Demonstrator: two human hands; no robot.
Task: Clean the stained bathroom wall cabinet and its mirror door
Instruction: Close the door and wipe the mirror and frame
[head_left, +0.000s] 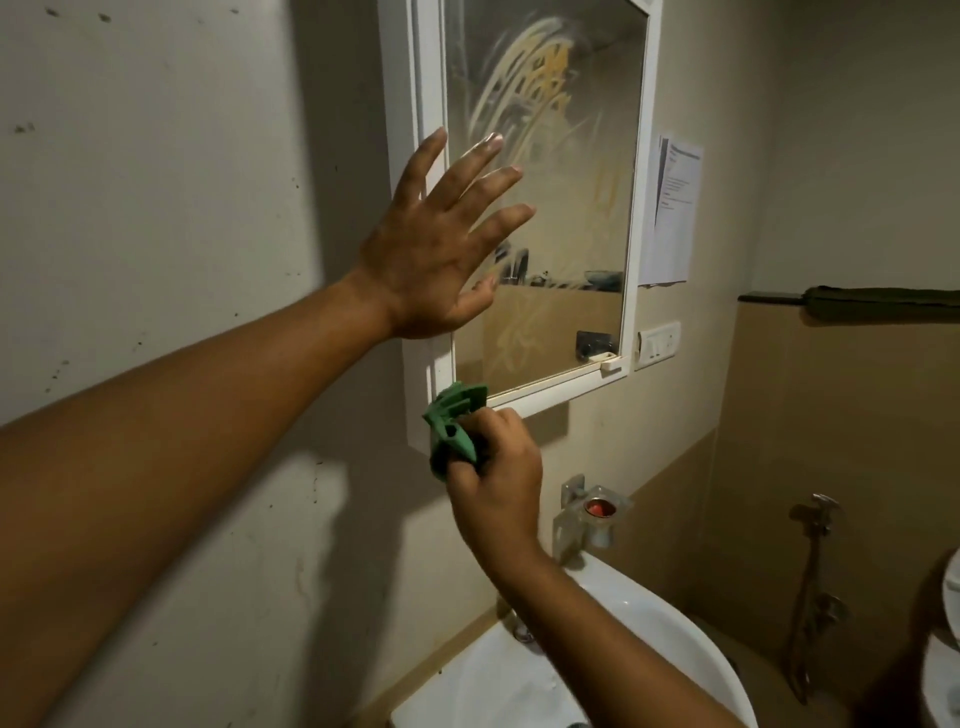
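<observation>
Room: dim bathroom, pale wall (156, 208) speckled with dark spots on the left, tan tiling lower right.
Cabinet: white wall cabinet (423, 104) mounted on that wall above the basin; its mirror door (571, 218) fills the front in a white frame.
Mirror: glass hazy, with yellowish curved smears from the upper part down toward the bottom edge.
Left hand: left hand (431, 249) flat and wide open, fingers spread, over the door's left edge; whether the fingertips touch the glass I cannot tell. It holds nothing.
Right hand: right hand (493, 478) closed around a crumpled green cloth (454, 426), just under the door's lower-left corner, the cloth against the cabinet's bottom edge.
Below: white basin (597, 665) under the right forearm; a clear holder (597, 514) with something red sits on the wall above it.
Right of cabinet: printed paper (672, 208) stuck to the wall, white switch plate (657, 344) beneath it.
Far right: dark ledge (769, 298), metal hand-spray tap (818, 514).
</observation>
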